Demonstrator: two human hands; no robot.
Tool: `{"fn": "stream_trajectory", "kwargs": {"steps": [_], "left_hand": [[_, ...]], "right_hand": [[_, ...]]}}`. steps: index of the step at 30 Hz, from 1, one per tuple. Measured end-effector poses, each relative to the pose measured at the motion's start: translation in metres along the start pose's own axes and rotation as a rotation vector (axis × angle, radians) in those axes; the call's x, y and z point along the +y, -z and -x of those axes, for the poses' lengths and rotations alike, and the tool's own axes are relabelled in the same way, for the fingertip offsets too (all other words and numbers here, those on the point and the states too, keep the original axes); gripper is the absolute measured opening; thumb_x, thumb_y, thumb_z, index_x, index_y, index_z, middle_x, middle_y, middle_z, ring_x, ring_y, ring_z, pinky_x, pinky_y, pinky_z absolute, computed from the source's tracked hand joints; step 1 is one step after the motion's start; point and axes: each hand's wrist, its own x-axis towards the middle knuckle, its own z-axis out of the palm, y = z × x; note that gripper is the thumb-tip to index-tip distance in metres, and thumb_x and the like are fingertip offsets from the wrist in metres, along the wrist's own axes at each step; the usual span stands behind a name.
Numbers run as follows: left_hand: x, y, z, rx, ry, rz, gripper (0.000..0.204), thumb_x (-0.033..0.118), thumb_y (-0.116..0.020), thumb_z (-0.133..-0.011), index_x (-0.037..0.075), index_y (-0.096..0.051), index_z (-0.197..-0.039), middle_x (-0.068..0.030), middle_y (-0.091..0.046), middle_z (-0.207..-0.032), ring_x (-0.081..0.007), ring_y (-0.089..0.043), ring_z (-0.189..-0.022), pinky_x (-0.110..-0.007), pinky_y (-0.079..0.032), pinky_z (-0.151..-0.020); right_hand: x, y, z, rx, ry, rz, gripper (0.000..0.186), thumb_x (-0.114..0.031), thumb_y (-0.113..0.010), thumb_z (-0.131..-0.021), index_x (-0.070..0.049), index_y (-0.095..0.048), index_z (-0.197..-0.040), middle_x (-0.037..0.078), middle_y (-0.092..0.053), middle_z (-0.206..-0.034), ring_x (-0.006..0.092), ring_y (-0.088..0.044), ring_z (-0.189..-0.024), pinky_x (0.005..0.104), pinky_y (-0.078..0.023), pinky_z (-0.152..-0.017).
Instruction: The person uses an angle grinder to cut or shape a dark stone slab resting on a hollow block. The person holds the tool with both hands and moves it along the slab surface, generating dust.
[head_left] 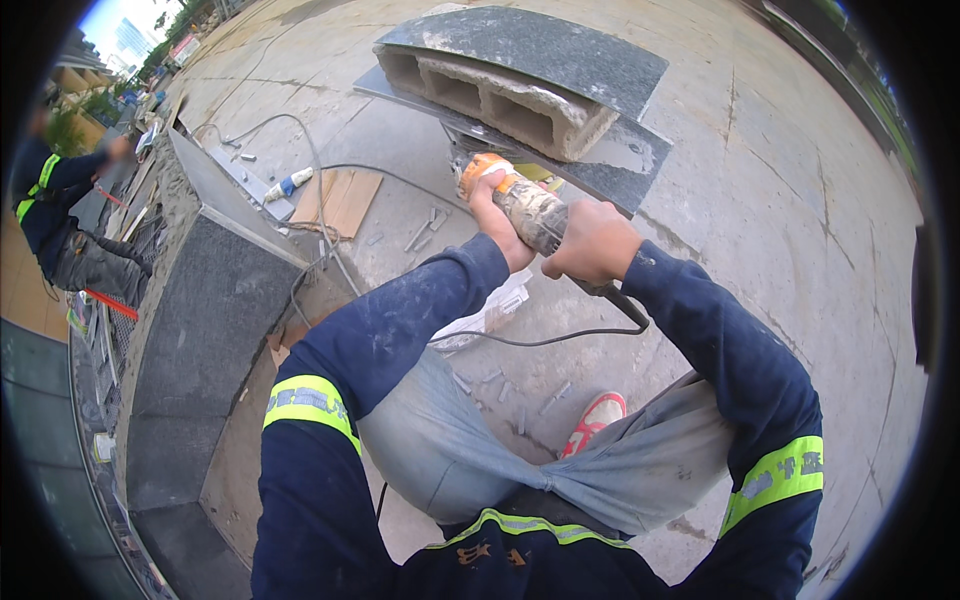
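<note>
An angle grinder [530, 212], orange at its head and coated in pale dust along the body, is held in both my hands. My left hand [495, 222] wraps round it near the head, and my right hand [596, 245] grips the rear end, where a black cord leaves it. The grinder's head is close to the edge of a grey stone slab [630, 165]; its disc is mostly hidden, so I cannot tell whether it touches. On that slab rests a hollow concrete block [500, 105], with a second dark grey slab [540, 50] on top.
A low stone-clad wall [215, 340] runs along my left. Beside it lie wooden boards [338, 203], a white-and-blue power tool [290, 184] and loose cords. Stone scraps [556, 397] and a white package [490, 310] lie before me. Beyond the wall is another person [60, 200].
</note>
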Motion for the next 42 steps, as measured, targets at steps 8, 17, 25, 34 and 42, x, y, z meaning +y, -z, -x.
{"fn": "stream_trajectory", "kwargs": {"steps": [8, 17, 25, 34, 42], "left_hand": [[-0.011, -0.005, 0.011, 0.013, -0.005, -0.007, 0.058, 0.044, -0.057, -0.073, -0.001, -0.043, -0.108, -0.0125, -0.054, -0.090, -0.0284, -0.057, -0.086, -0.041, -0.048, -0.081], [-0.017, -0.009, 0.015, 0.056, -0.012, -0.004, 0.058, 0.045, -0.058, -0.073, 0.002, -0.044, -0.110, -0.0135, -0.057, -0.090, -0.0295, -0.059, -0.083, -0.043, -0.049, -0.080], [-0.015, -0.005, 0.011, 0.057, -0.003, -0.007, 0.057, 0.046, -0.058, -0.072, 0.002, -0.046, -0.107, -0.0136, -0.057, -0.090, -0.0293, -0.059, -0.082, -0.042, -0.049, -0.079], [0.001, 0.003, -0.005, 0.029, -0.009, 0.003, 0.060, 0.046, -0.057, -0.072, -0.002, -0.045, -0.105, -0.0134, -0.053, -0.091, -0.0290, -0.055, -0.086, -0.041, -0.047, -0.083], [0.012, 0.006, -0.015, 0.052, 0.009, -0.018, 0.060, 0.047, -0.057, -0.072, -0.002, -0.045, -0.105, -0.0136, -0.054, -0.092, -0.0294, -0.056, -0.087, -0.041, -0.047, -0.083]], "right_hand": [[-0.001, 0.009, 0.018, -0.075, -0.023, 0.012, 0.051, -0.030, -0.074, -0.058, 0.008, -0.065, -0.090, 0.024, -0.066, -0.090, 0.0321, -0.066, -0.086, 0.0337, -0.053, -0.078], [0.001, 0.010, 0.026, -0.060, -0.055, 0.006, 0.051, -0.030, -0.075, -0.058, 0.008, -0.065, -0.092, 0.025, -0.066, -0.091, 0.0325, -0.066, -0.088, 0.0338, -0.053, -0.079], [0.001, 0.010, 0.022, -0.078, -0.057, -0.009, 0.051, -0.029, -0.074, -0.057, 0.007, -0.066, -0.092, 0.024, -0.066, -0.091, 0.0324, -0.066, -0.087, 0.0341, -0.053, -0.079], [0.000, 0.002, 0.001, -0.011, 0.021, 0.002, 0.052, -0.031, -0.074, -0.055, 0.008, -0.066, -0.087, 0.023, -0.066, -0.085, 0.0313, -0.066, -0.083, 0.0341, -0.053, -0.076], [-0.012, 0.008, -0.007, -0.046, -0.055, -0.045, 0.048, -0.028, -0.073, -0.057, 0.004, -0.067, -0.092, 0.018, -0.068, -0.090, 0.0268, -0.067, -0.086, 0.0316, -0.053, -0.078]]}}
